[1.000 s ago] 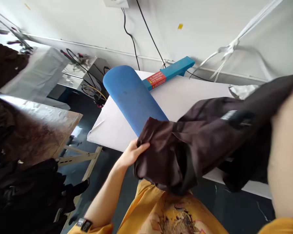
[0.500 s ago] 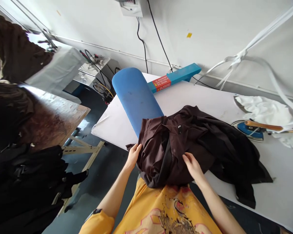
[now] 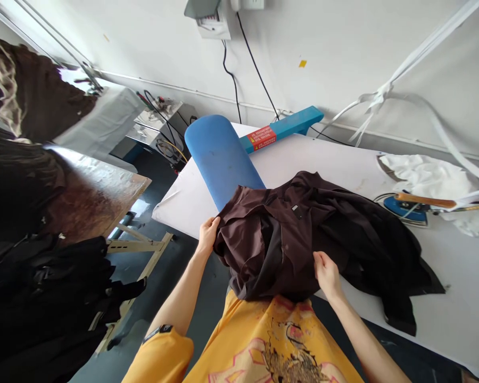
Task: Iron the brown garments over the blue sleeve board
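A dark brown jacket [image 3: 291,234] with a small label lies over the near end of the blue padded pressing board [image 3: 223,154], its darker sleeve side spread to the right on the white table. My left hand [image 3: 208,234] pinches the garment's left edge, beside the board. Closed on a fold at the lower right of the brown cloth is my right hand [image 3: 325,271]. Between both hands the cloth sags in wrinkles toward my yellow apron-like front [image 3: 279,340].
An iron [image 3: 407,208] with a wooden handle rests at the right, near crumpled white cloth [image 3: 427,173]. A teal arm [image 3: 283,129] with a red warning label stands behind the board. Piles of dark clothes [image 3: 48,298] are on the left beside a worn wooden table [image 3: 99,191].
My left hand has moved left and slightly up with the jacket's edge. My right hand has shifted right and closed on the cloth, and the jacket is spread wider between them.
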The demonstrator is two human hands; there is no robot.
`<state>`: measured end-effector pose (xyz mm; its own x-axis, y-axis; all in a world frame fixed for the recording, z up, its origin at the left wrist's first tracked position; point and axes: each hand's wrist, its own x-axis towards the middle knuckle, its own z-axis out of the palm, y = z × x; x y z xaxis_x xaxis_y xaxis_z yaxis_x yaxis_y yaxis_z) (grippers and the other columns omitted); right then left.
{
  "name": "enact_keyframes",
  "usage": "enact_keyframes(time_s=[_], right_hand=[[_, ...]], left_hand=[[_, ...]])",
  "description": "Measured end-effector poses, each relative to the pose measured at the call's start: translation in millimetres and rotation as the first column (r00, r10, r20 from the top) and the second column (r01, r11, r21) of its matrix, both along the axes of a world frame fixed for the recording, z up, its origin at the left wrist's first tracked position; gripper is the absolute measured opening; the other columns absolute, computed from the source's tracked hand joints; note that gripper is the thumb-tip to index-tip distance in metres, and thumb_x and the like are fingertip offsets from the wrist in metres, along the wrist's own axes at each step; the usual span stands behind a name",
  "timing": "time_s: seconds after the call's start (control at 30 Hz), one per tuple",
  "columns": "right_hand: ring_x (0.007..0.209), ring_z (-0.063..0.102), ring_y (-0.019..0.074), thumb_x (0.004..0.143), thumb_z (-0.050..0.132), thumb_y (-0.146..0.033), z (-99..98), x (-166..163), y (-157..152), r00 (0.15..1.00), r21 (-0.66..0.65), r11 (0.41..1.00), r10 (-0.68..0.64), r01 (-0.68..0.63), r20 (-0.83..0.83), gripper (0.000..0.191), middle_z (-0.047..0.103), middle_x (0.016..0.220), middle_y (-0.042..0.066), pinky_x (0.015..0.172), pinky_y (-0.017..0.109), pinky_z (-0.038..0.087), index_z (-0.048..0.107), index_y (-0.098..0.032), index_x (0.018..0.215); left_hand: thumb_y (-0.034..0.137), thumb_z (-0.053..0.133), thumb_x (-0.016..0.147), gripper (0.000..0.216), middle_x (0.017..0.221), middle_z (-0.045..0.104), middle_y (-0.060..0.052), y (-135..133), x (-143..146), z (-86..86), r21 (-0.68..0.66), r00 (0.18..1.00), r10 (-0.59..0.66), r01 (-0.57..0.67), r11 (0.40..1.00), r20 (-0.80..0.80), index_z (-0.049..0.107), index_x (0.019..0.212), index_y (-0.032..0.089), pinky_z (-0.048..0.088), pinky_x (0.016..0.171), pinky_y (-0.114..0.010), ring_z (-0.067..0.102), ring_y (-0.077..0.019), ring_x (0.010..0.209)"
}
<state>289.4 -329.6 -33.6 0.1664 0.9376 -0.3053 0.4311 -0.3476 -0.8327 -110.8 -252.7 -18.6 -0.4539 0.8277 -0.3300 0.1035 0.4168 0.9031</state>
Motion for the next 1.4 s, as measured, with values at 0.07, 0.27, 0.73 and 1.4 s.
enact_keyframes(time_s=[0.07, 0.27, 0.73, 1.4], right_hand=[[0.049, 0.047, 0.0173, 0.091, 0.041, -0.078, 2.4, 9, -6, 0.999, -0.036, 0.999, -0.038, 0.037, -0.034, 0.057, 0.049, 0.055, -0.001, 0.053, 0.030, 0.039, 0.051, -0.024, 0.075], [0.077, 0.067, 0.0260, 0.089, 0.040, -0.077, -3.2, -14, 2, 0.992, -0.022, 0.994, -0.109, 0.108, -0.055, 0.059, 0.070, 0.080, 0.009, 0.069, 0.034, 0.052, 0.059, -0.022, 0.085], [0.073, 0.055, 0.0210, 0.097, 0.046, -0.040, 14.0, -36, -29, 0.955, 0.230, 0.933, 0.239, -0.276, 0.174, 0.024, 0.053, 0.083, 0.005, 0.071, 0.035, 0.048, 0.047, -0.025, 0.078], [0.075, 0.057, 0.0175, 0.090, 0.051, -0.027, 34.6, -88, 151, 0.819, 0.179, 0.801, 0.570, -0.572, 0.068, 0.016, 0.063, 0.080, 0.002, 0.073, 0.029, 0.043, 0.059, -0.021, 0.078]], left_hand=[[0.068, 0.070, 0.071, 0.052, 0.066, 0.056, 0.003, -3, -4, 1.7, -0.008, 1.000, -0.022, 0.022, 1.000, 0.003, 0.063, 0.078, 0.017, 0.040, 0.059, -0.023, 0.047, -0.0118, 0.062], [0.068, 0.068, 0.072, 0.051, 0.057, 0.048, 0.004, -7, -6, 0.5, -0.014, 0.991, -0.094, 0.093, 0.996, -0.098, 0.059, 0.067, 0.018, 0.035, 0.054, -0.023, 0.042, -0.0113, 0.057], [0.029, 0.058, 0.087, 0.014, 0.096, 0.067, -0.008, -1, -12, 62.8, 0.027, 0.593, -0.152, 0.282, 0.959, -0.790, 0.068, 0.092, 0.022, 0.047, 0.094, -0.039, 0.061, -0.0270, 0.097], [0.020, 0.061, 0.094, 0.026, 0.119, 0.069, -0.008, -2, 159, 27.2, -0.052, 0.616, -0.428, 0.531, 0.845, -0.661, 0.068, 0.118, 0.023, 0.042, 0.096, -0.041, 0.062, -0.0269, 0.114]])
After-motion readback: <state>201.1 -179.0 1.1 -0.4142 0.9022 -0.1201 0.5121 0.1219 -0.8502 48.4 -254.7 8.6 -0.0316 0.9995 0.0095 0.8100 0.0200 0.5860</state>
